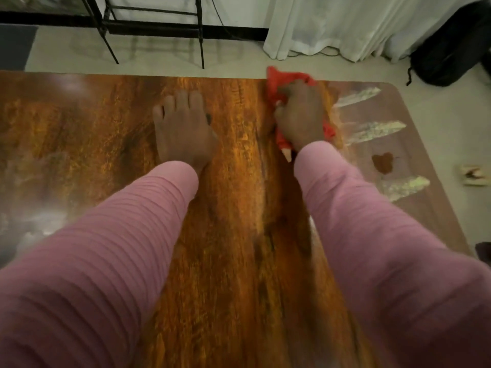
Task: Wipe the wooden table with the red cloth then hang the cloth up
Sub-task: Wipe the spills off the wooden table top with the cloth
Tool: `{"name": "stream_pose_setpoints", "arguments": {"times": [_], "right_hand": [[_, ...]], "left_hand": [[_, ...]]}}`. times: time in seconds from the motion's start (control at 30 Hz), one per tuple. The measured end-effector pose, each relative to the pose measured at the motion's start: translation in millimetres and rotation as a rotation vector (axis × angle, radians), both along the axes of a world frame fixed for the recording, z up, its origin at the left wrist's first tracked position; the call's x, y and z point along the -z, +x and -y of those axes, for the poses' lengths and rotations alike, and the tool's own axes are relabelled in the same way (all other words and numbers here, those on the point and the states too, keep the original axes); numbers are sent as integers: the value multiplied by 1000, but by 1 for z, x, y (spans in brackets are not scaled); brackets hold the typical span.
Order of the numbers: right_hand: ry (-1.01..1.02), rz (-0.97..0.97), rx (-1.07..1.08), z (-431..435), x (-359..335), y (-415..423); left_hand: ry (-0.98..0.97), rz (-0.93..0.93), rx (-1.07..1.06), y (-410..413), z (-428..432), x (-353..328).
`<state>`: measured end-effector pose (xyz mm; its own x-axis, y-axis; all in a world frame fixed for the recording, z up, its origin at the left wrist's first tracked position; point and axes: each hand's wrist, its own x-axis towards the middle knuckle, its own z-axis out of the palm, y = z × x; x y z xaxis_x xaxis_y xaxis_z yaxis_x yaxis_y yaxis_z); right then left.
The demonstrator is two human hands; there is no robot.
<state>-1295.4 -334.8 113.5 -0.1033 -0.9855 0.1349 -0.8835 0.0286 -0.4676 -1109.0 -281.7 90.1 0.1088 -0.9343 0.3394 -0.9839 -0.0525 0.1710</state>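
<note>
— What's the right hand (300,112) doing over there?

— Its fingers are curled down into the red cloth (281,83), gripping it in a bunch and pressing it onto the tabletop (106,115). Most of the cloth is hidden under the palm.

— And where does the cloth show?

— It sticks out past the fingertips, right at the tabletop's far edge. A smaller tail pokes out back by the wrist, and a bit shows on the little-finger side.

— So which way does it run?

— Its long axis follows the hand, from wrist to fingertips, pointing away from the person and leaning slightly to the thumb side.

— The left hand (183,128)?

— It lies palm down on the bare wood, well apart from the cloth on the right hand's thumb side. The fingers are straight and close together, holding nothing.

— Anything else near the hands?

— A dark stain (382,162) sits beyond the right hand's little-finger side, nearer the wrist than the fingertips. Pink sleeves (372,235) cover both forearms.
</note>
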Motion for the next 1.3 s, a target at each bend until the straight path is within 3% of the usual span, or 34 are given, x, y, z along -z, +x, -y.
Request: {"name": "stream_pose_setpoints", "arguments": {"times": [0.07,0.13,0.4,0.53,0.7,0.8,0.87,0.97,1.03,1.13,1.3], "right_hand": [[-22,-35,-238,-11,1,11],[-8,-54,-311,-11,2,-1],[-25,-60,97,14,-6,-115],[-29,41,243,23,-8,-103],[-62,-9,-113,14,2,-44],[-47,-71,-276,16,-1,-58],[-15,-110,-193,24,-4,-88],[21,-21,102,35,-7,-125],[26,-5,163,37,-6,-122],[4,8,69,27,-7,-95],[-68,-59,-306,-5,-1,-71]], "left_hand": [[15,59,-11,-3,0,-1],[28,68,-12,-14,-1,-6],[66,-105,132,-119,11,-14],[30,-140,111,-124,5,2],[29,-62,89,-128,7,1],[47,-73,65,-125,5,3],[58,-73,66,-125,5,2],[67,-62,83,-128,5,1],[63,-60,89,-129,6,1],[66,-66,89,-130,6,1],[78,-50,88,-130,5,-1]]}}
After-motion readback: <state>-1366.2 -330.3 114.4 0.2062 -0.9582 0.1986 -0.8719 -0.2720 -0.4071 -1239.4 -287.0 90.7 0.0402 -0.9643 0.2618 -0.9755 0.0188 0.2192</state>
